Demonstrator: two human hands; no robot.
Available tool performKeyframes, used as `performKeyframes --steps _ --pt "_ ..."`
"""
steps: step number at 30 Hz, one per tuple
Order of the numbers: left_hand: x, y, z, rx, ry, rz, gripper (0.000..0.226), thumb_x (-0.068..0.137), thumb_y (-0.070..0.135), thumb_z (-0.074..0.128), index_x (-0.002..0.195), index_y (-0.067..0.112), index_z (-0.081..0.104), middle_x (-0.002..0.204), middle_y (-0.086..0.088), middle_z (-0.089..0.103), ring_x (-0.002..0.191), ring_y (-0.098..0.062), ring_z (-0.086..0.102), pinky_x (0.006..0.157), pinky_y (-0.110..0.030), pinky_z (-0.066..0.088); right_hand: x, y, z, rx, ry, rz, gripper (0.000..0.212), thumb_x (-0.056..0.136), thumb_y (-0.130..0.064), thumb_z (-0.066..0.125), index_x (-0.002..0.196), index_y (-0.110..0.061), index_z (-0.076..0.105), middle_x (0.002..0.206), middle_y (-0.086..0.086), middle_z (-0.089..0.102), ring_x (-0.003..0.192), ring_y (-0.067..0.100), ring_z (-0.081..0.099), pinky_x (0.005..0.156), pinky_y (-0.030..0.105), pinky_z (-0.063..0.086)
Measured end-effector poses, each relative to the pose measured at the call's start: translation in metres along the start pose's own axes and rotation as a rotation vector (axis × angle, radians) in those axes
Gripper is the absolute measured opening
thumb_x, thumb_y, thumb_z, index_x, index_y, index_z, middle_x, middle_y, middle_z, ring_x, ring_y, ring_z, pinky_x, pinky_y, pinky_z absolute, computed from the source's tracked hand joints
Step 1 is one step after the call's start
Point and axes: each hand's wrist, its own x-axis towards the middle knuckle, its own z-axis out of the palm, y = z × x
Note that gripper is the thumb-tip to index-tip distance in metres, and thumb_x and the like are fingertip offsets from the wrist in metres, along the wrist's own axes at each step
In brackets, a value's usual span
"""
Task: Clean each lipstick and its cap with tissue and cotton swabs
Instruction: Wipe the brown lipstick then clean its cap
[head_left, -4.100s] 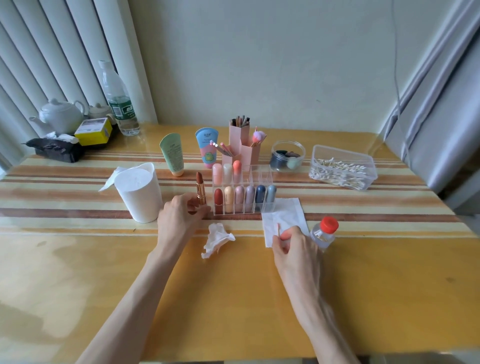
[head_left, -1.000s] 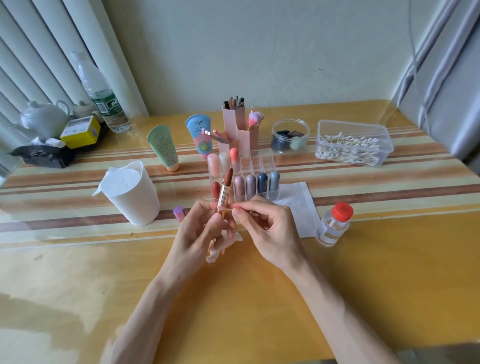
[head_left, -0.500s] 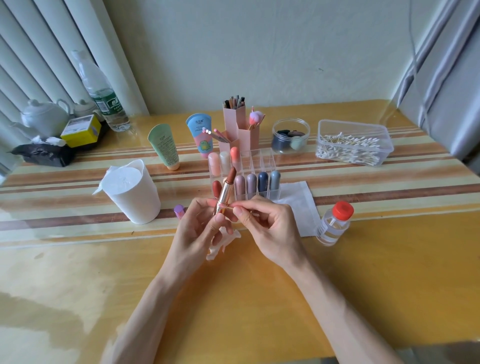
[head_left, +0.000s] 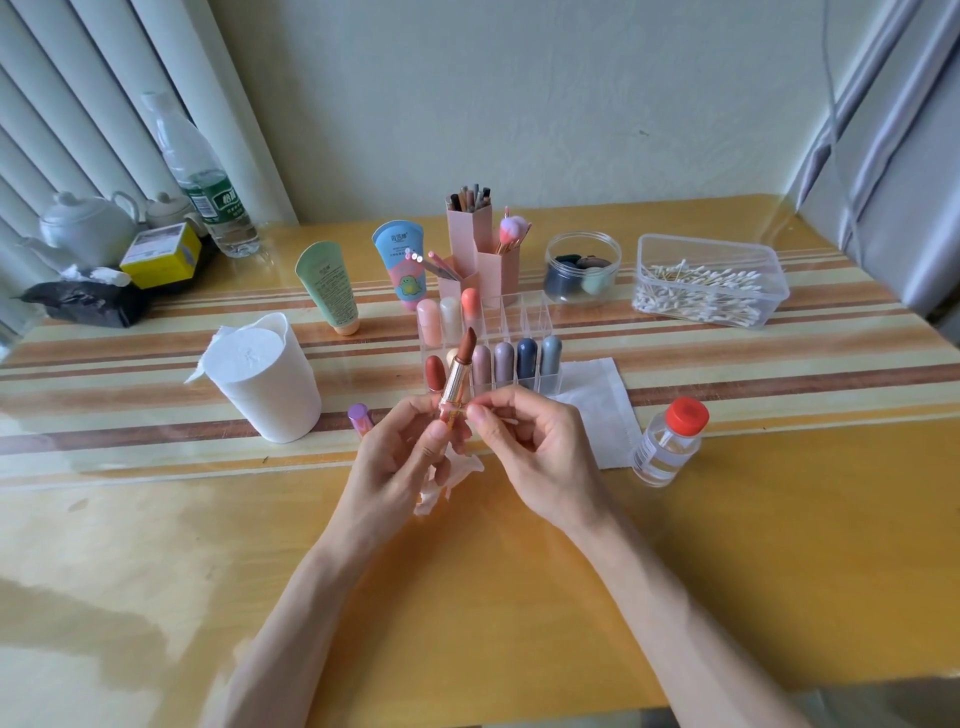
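Near edge: bare table (head_left: 467, 597), both forearms in. Left hand (head_left: 400, 467) grips the base of an uncapped lipstick (head_left: 460, 374), fingers curled round the tube; it is held off the table, bullet wound out and tilted up and to the right. Right hand (head_left: 535, 452) pinches a thin cotton swab (head_left: 505, 420) between thumb and forefinger, its tip at the tube's metal collar; actual contact too small to confirm. Under the hands, on the table, a crumpled tissue (head_left: 447, 480). Just left of the left hand lies a small purple piece (head_left: 359, 418), possibly the cap; cannot tell. To the right, a flat tissue sheet (head_left: 597, 410) and a red-capped bottle (head_left: 670, 441) of clear liquid. Left, a tissue roll (head_left: 265, 379). Behind the hands, a clear organizer (head_left: 524, 317) with capped lipsticks in two rows. Further right, an open box of swabs (head_left: 711, 283). Assessment: swab stage on one lipstick under way; its cap not yet refitted. Whether any of the capped ones have been cleaned cannot be read, so most of the job probably remains.
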Motion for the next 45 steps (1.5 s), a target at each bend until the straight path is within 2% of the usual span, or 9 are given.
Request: performKeyframes --steps 3,12,16,23,26,28,36,41,45 --pt "-0.001 0.0005 -0.0019 0.052 0.029 0.011 0.018 0.099 0.018 0.065 0.112 0.006 0.066 0.086 -0.022 0.067 0.062 -0.021 0.061 0.057 -0.023 0.051 -0.0007 -0.0022 0.0006 -0.007 -0.001 0.002 0.013 0.101 -0.009 0.069 0.111 -0.004 0.076 0.093 0.007 0.08 0.085 0.022 0.079 0.077 0.026 0.062" --pt "0.0003 0.0028 -0.0043 0.17 0.053 0.045 0.02 0.105 0.015 0.058 0.094 0.006 0.072 0.083 -0.005 0.064 0.067 -0.017 0.062 0.066 -0.026 0.051 -0.0003 -0.0028 -0.001 0.017 -0.002 0.004 0.015 0.099 -0.008 0.071 0.112 -0.005 0.079 0.096 0.003 0.082 0.087 0.021 0.079 0.077 0.023 0.061" --pt "0.0003 0.0036 -0.0018 0.059 0.139 0.037 0.023 0.096 0.01 0.067 0.117 0.002 0.07 0.087 -0.012 0.075 0.073 -0.018 0.072 0.071 -0.025 0.057 0.0007 -0.0014 -0.0013 0.016 0.004 -0.015 0.017 0.099 -0.007 0.07 0.114 -0.005 0.078 0.099 0.001 0.082 0.091 0.017 0.078 0.078 0.022 0.06" --pt "-0.0005 0.0048 0.0007 0.055 0.105 0.028 0.017 0.105 0.013 0.055 0.114 0.004 0.067 0.091 -0.014 0.077 0.074 -0.023 0.073 0.07 -0.027 0.058 -0.0006 -0.001 -0.0007 0.043 0.004 -0.015 0.018 0.1 -0.005 0.069 0.115 0.0 0.077 0.098 0.004 0.082 0.09 0.019 0.079 0.079 0.023 0.06" --pt "-0.0001 0.0018 -0.0003 0.098 0.088 0.054 0.028 0.099 0.031 0.071 0.116 0.009 0.068 0.085 -0.017 0.071 0.07 -0.019 0.069 0.07 -0.026 0.058 0.0001 0.0002 -0.001 0.014 0.016 -0.023 0.017 0.099 -0.007 0.071 0.113 -0.002 0.078 0.094 0.004 0.082 0.086 0.018 0.079 0.076 0.023 0.061" --pt "-0.0005 0.0011 0.0002 0.14 0.125 0.051 0.028 0.093 0.025 0.079 0.113 0.01 0.069 0.078 -0.017 0.069 0.066 -0.02 0.069 0.068 -0.028 0.058 -0.0005 -0.0001 -0.0004 0.006 0.015 -0.023 0.016 0.098 -0.006 0.071 0.112 -0.002 0.078 0.092 0.002 0.081 0.084 0.013 0.078 0.074 0.018 0.058" --pt "-0.0012 0.0017 -0.0037 0.15 0.049 0.035 0.019 0.105 0.022 0.057 0.099 0.009 0.071 0.083 -0.006 0.062 0.066 -0.019 0.058 0.065 -0.031 0.049 0.0003 0.0011 -0.0018 -0.007 0.015 -0.034 0.017 0.098 -0.007 0.071 0.113 -0.002 0.079 0.097 0.003 0.082 0.09 0.019 0.078 0.08 0.023 0.06" --pt "-0.0007 0.007 0.0006 0.02 0.115 0.028 0.02 0.104 0.016 0.06 0.119 0.006 0.069 0.087 -0.013 0.075 0.068 -0.023 0.067 0.064 -0.028 0.055 0.0002 0.0017 -0.0012 0.003 0.027 -0.035 0.016 0.098 -0.008 0.071 0.112 -0.004 0.079 0.095 0.003 0.082 0.088 0.02 0.079 0.08 0.027 0.062" --pt "-0.0006 0.0092 0.0028 -0.01 0.127 0.027 0.022 0.103 0.014 0.055 0.118 0.003 0.067 0.095 -0.017 0.077 0.086 -0.032 0.076 0.072 -0.028 0.059 -0.0002 0.003 -0.0015 -0.019 0.051 -0.055 0.014 0.099 -0.006 0.071 0.109 -0.001 0.079 0.087 0.0 0.081 0.077 0.008 0.075 0.07 0.016 0.055"
